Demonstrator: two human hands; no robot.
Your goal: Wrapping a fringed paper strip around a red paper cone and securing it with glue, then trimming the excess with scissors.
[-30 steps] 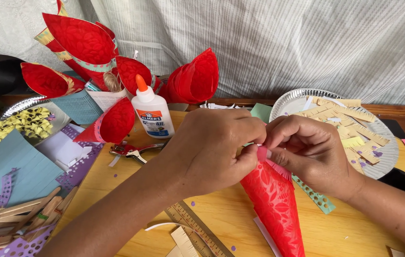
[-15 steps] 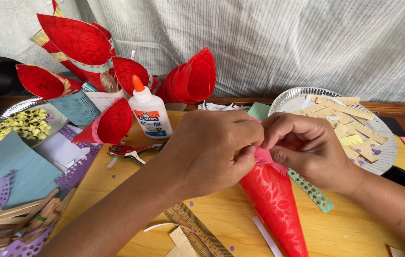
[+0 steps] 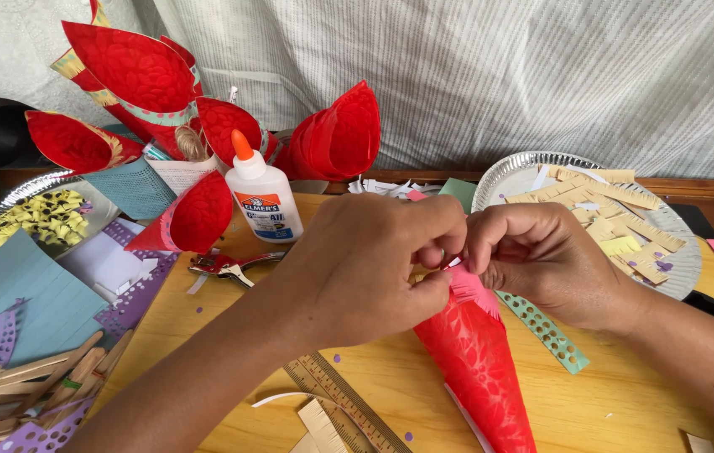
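Bare wood right of red cone point(image 3: 479, 369); glue bottle point(image 3: 260, 191), ruler point(image 3: 344, 403) crowd left side.

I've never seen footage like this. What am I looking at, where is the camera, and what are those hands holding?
There is no machine here: the camera sits on a person's head and looks down at their own two bare hands over a wooden table. The left hand and the right hand meet at the wide top of a red paper cone and pinch a pink fringed paper strip at its rim. Behind them stand more red cones and a white glue bottle with an orange cap. A foil plate on the right holds tan paper strips; another on the left holds yellow paper bits. A ruler lies near the front edge, a green punched strip beside the cone.
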